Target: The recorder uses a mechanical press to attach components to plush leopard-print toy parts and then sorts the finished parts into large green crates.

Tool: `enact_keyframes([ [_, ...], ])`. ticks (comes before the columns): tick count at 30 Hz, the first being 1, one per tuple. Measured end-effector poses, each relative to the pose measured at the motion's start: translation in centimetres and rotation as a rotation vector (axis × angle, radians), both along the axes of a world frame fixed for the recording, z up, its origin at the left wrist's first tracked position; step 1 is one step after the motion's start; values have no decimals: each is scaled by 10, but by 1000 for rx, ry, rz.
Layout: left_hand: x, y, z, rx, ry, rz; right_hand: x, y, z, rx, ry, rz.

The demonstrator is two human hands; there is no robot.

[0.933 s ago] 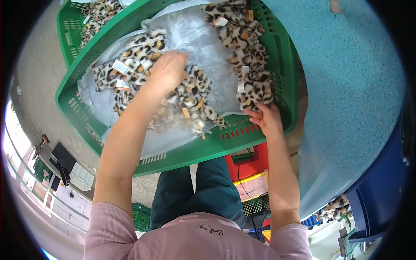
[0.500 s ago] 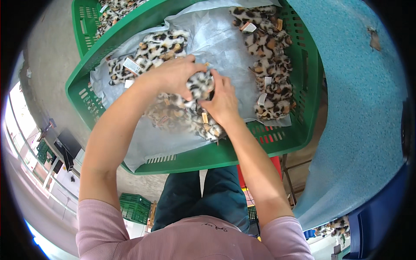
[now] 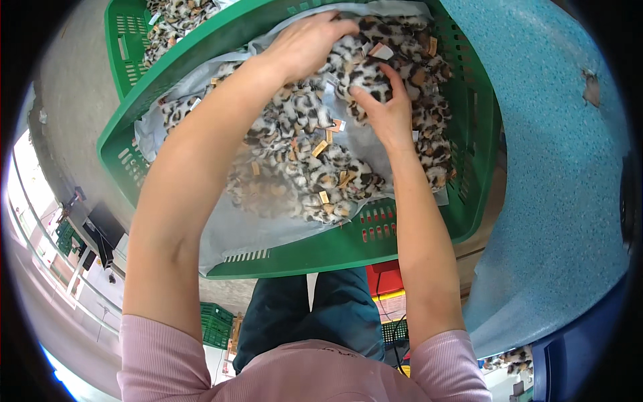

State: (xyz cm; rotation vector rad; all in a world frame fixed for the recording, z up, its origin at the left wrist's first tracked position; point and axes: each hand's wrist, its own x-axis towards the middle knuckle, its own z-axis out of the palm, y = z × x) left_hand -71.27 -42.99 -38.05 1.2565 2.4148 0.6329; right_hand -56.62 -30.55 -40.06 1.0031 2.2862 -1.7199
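A large green plastic crate (image 3: 288,269) lined with thin pale sheeting (image 3: 231,234) is before me, holding several leopard-spotted plush pieces (image 3: 298,164) with small tags. At the upper right of the crate, my right hand (image 3: 388,114) grips one spotted plush piece (image 3: 372,79), thumb on its near side and fingers over its right edge. My left hand (image 3: 309,43) is by the far rim, its fingers bent over a spotted plush piece (image 3: 345,52); its fingertips are partly hidden. A row of plush pieces (image 3: 432,110) lines the right wall.
A second green crate (image 3: 124,47) with spotted plush stands at the far left. A blue speckled surface (image 3: 549,167) borders the crate on the right. Below are a red box (image 3: 385,278) and a small green crate (image 3: 216,325).
Both hands have moved from mid-crate to its far right part, spreading apart. More plush pieces now lie across the middle, where bare sheeting showed before.
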Motion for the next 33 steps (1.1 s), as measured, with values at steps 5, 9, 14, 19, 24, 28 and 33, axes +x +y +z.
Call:
enact_keyframes([
  [5,0,16,6,180,-12,110,6,-19,-4,-707,121,-569],
  [9,28,11,2,315,279,157,13,-25,-24,-274,110,-439],
  [14,75,-48,18,18,-59,381,45,-26,38,397,67,-22],
  [19,72,-61,5,-228,-264,486,85,-61,24,335,-259,358],
  [24,85,-80,17,10,-387,495,90,-77,26,-31,-503,507],
  [28,92,-52,59,160,-862,401,126,-49,19,-367,-245,196],
  [33,120,4,-4,-10,-593,139,114,6,46,-298,-575,88],
])
